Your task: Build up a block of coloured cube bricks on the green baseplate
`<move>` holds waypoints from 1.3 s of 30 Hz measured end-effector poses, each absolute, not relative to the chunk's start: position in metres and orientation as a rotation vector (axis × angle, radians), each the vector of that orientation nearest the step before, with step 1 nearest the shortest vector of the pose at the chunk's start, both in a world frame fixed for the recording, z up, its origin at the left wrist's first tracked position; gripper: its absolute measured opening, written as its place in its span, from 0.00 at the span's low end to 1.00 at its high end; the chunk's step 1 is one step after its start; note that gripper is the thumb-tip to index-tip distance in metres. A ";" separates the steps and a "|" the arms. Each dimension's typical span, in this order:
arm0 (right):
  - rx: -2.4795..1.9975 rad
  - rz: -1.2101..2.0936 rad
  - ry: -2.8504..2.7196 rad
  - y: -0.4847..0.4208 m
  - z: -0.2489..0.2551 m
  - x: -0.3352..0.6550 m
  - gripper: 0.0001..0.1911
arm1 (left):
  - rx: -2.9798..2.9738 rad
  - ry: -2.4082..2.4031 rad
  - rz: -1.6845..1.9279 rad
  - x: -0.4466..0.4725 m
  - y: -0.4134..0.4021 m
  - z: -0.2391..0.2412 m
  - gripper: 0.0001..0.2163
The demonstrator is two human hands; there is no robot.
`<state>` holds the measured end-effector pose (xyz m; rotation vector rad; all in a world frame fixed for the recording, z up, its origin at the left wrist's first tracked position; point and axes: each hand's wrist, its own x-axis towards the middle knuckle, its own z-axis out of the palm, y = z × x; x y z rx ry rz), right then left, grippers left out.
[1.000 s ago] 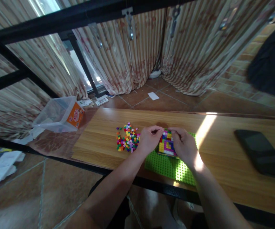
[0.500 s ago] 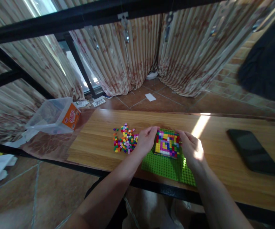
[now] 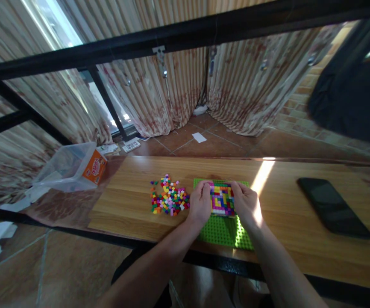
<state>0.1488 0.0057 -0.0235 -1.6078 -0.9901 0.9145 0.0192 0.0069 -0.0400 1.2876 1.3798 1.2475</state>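
A flat block of small coloured bricks (image 3: pixel 222 199), set in a square spiral pattern, sits on a green studded baseplate (image 3: pixel 218 229) on the wooden table. My left hand (image 3: pixel 200 202) presses against the block's left side. On the block's right side rests my right hand (image 3: pixel 246 205), fingers curled over the edge. A loose pile of small coloured bricks (image 3: pixel 168 199) lies just left of my left hand.
A black phone (image 3: pixel 330 207) lies on the table to the right. A clear plastic box with an orange label (image 3: pixel 72 167) stands at the table's far left. A black metal frame (image 3: pixel 185 36) crosses overhead. Curtains hang behind, over a tiled floor.
My hands shifted from the block's top to its sides, spreading apart then closing in on it. The block now lies flat on the baseplate. The camera tilted slightly.
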 end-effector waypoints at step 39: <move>-1.808 0.643 -1.283 0.012 -0.018 0.157 0.23 | 2.384 1.434 0.322 -0.091 0.029 -0.006 0.07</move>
